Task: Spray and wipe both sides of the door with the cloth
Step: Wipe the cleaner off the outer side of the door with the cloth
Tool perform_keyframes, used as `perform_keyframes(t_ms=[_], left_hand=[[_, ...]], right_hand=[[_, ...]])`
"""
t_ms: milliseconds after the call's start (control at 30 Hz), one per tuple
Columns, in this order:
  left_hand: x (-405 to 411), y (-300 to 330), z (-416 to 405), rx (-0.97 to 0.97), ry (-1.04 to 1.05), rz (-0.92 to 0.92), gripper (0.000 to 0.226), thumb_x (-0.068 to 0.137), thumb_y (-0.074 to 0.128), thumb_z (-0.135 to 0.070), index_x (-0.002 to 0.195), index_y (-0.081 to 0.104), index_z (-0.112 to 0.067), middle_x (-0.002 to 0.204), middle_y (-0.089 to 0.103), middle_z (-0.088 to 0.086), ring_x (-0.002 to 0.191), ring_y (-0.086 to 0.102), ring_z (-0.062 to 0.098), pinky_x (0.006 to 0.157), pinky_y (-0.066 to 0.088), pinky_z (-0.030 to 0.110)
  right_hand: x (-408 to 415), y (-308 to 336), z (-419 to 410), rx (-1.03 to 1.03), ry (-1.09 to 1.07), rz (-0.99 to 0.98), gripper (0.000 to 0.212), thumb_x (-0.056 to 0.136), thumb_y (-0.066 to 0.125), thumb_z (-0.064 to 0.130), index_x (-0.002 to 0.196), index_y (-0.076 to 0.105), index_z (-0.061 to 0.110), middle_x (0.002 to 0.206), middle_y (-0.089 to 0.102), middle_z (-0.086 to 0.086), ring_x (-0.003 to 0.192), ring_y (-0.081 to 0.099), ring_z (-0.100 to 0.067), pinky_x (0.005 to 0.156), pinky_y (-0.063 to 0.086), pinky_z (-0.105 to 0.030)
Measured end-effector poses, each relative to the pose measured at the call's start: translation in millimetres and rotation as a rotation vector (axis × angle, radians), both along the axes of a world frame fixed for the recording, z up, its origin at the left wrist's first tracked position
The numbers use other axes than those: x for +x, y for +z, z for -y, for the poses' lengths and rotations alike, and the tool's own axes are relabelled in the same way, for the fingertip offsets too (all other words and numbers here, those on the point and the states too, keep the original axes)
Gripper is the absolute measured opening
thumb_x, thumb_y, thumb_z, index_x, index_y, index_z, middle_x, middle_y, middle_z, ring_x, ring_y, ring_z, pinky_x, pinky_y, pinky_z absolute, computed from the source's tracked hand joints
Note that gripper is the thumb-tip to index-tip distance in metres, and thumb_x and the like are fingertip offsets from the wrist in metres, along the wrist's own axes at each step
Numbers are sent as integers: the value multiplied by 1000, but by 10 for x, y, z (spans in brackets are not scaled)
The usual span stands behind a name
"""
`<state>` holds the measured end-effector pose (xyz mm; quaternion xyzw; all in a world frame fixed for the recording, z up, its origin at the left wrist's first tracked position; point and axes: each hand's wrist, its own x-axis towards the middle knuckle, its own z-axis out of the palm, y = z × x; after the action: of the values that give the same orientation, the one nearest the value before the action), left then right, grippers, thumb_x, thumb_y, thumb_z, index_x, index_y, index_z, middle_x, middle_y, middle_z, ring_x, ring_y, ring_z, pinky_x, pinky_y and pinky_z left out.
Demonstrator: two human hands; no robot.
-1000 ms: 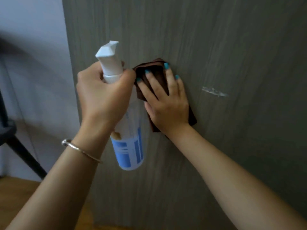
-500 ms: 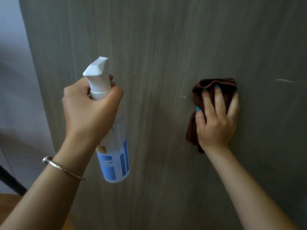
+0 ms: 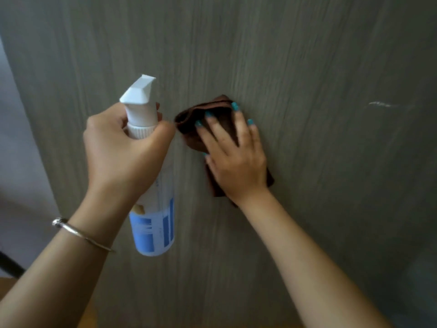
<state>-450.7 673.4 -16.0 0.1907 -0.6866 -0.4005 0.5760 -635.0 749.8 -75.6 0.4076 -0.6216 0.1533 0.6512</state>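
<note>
Since half a second ago the brown cloth (image 3: 189,124) has slid back leftward across the door (image 3: 307,55), and it now lies bunched just beside the left hand's thumb, where before it sat well apart to the right. It is flat against the grey wood-grain panel, its upper fold sticking out past the fingertips and a lower corner showing below the wrist. The right hand (image 3: 236,157) covers most of it, fingers straight and spread, pressing it to the surface. To the right of this hand, well apart, a pale smear (image 3: 383,104) marks the door. The left hand (image 3: 123,150) is wrapped around the neck of the spray bottle (image 3: 153,223), holding it upright close in front of the door, its white nozzle above the fist and its blue-labelled body hanging below. A thin metal bracelet (image 3: 80,233) circles the left wrist. A pale wall (image 3: 16,162) shows at the left edge.
</note>
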Motion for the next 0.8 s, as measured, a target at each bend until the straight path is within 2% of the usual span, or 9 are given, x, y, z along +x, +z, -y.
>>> perform_keyframes(t_ms=[100,200,333,400,500,567,633,733,800], left_hand=[[-74,1,-107,31,-46,-12,28,71,62,-27,84,70,-3,84,71,17,66,57,5,61,48,26],[-90,-53,-187,32,-78,19,26,71,62,-28,83,69,-6,80,71,14,67,65,12,63,55,34],[-32,-89,-231,6,-70,50,33,70,60,-28,87,67,-1,82,70,16,78,66,21,69,56,43],[61,-65,-187,48,-55,24,31,69,60,-29,87,70,-6,85,72,14,70,65,12,72,57,42],[231,-23,-94,65,-52,13,18,69,61,-30,80,69,-18,84,73,10,69,60,6,75,58,43],[337,-9,-40,35,-63,29,8,70,61,-29,76,67,-28,78,70,1,66,59,3,71,58,40],[411,-4,9,0,-55,40,10,70,62,-30,78,67,-29,77,70,-3,65,60,2,67,56,33],[447,-31,71,-19,-30,33,8,71,61,-29,78,65,-32,83,73,3,72,66,9,68,57,33],[446,-38,95,-7,-28,37,8,71,61,-31,78,64,-32,82,72,-2,77,68,9,72,57,35]], right_hand=[[-311,-148,-558,-54,-85,98,42,102,42,28,142,52,23,146,51,-1,137,35,-40,109,35,-54],[-418,-292,-869,-169,-95,253,39,102,45,24,138,56,15,145,52,-8,137,30,-45,104,41,-60],[-231,-314,-572,-337,-65,386,40,95,54,21,133,61,10,144,52,-12,136,31,-49,109,34,-61],[-32,-330,-294,-248,-51,353,41,93,56,22,132,62,13,143,54,-10,135,33,-48,107,34,-61],[253,-324,109,-68,0,228,37,96,58,19,133,62,18,141,56,-2,135,37,-43,106,34,-59],[294,-278,169,-24,6,169,34,100,53,19,133,62,19,141,57,-1,134,40,-40,107,36,-56],[172,-270,-14,11,-27,123,36,101,49,19,135,59,20,140,57,0,133,42,-40,106,39,-56],[-156,-306,-512,-29,-64,182,39,100,48,18,139,54,17,141,56,-4,133,39,-44,101,43,-59],[-249,-315,-720,-66,-59,281,41,96,50,17,136,56,12,142,55,-8,134,34,-46,101,41,-63]])
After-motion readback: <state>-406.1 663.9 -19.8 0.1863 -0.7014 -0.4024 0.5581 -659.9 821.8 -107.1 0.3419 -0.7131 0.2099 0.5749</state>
